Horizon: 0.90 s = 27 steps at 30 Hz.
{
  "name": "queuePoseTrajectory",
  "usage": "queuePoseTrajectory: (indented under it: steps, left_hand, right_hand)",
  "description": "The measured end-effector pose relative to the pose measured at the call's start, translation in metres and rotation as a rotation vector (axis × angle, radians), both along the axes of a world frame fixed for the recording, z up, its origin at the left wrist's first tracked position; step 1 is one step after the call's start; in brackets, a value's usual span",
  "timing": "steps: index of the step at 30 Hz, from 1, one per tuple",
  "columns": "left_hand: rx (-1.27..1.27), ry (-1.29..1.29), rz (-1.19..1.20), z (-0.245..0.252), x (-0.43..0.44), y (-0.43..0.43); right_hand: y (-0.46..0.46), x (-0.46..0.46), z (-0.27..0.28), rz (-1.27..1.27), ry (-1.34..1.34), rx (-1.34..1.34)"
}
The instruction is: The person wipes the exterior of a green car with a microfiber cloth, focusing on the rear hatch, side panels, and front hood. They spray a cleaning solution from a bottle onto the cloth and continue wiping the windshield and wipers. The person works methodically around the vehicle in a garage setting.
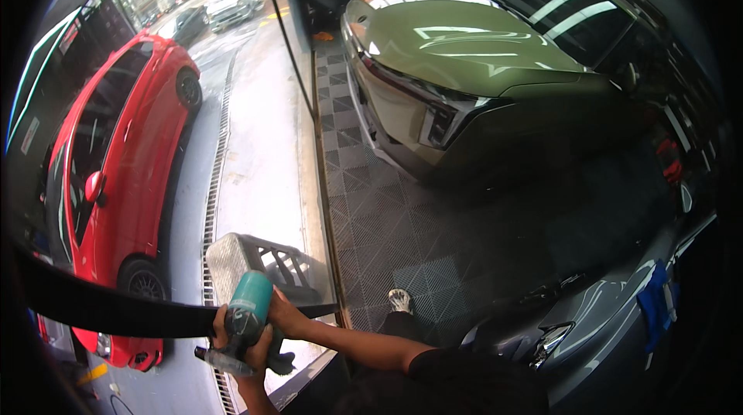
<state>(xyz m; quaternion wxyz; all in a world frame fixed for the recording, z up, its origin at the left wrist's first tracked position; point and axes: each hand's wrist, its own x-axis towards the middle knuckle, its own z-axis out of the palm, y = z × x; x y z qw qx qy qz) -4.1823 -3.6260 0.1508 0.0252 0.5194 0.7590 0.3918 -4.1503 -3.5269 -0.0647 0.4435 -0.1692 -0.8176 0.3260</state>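
Note:
In front of me is a spray bottle (251, 293), teal at its base and darker towards the neck, with a label on its side. It is tilted, its base away from me and its sprayer head at the lower left. My left hand (259, 348) is wrapped around the neck end. My right hand (285, 312) is on the bottle's right side, its fingertips partly hidden. A dark grey cloth (282, 361) hangs just under the hands; which hand holds it I cannot tell. Behind the bottle runs a black frame bar (122, 309).
A grey slatted seat (226, 255) stands beyond my hands. At left is a red car (139, 119) beside a drain grate (216, 183). An olive-green car (453, 43) stands on grey floor tiles (371, 206). At lower right, a blue cloth (656, 305) lies on a dark grey car (603, 322).

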Motion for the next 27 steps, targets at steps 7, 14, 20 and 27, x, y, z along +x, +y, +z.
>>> queuePoseTrajectory:
  steps: [7,14,20,27]
  left_hand:
    - [0.182,0.260,0.249,0.010,0.056,0.002]
    - [0.093,-0.291,-0.030,-0.026,0.121,0.120]
    - [0.063,-0.424,-0.354,-0.038,0.179,0.271]
    - [0.114,-0.647,-0.818,-0.043,0.292,0.431]
  right_hand:
    - [0.087,0.181,-0.045,0.361,-0.749,-0.435]
    - [0.216,0.384,-0.036,0.226,-1.074,-0.696]
    - [0.257,0.431,0.072,0.086,-0.631,-0.846]
    - [0.269,0.434,0.110,0.081,0.055,-1.120]
